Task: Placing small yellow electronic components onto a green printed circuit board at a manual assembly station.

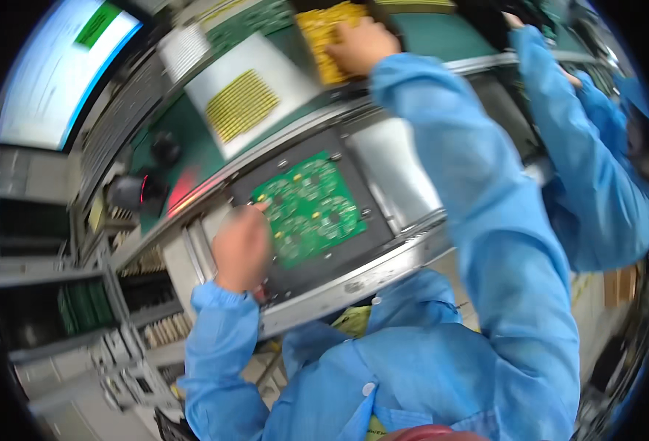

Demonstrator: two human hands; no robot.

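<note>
A green circuit board (311, 209) with small yellow and dark parts lies on a dark fixture plate (372, 187) in front of me. My left hand (242, 248) is at the board's left edge, one fingertip at its upper left corner. Motion blur smears its other fingers, so I cannot make out whether it holds anything. My right hand (363, 45) reaches into a dark bin of small yellow parts (321, 33) at the far side. Its thumb and forefinger are apart over the parts, and nothing shows between them.
Behind the fixture, a white sheet (288, 66) carries rows of yellow parts (242, 105). A monitor (63, 70) stands far left, above a dark device (127, 192) with a red light. A metal rail (354, 283) edges the near side. A co-worker's blue sleeve (582, 147) is at right.
</note>
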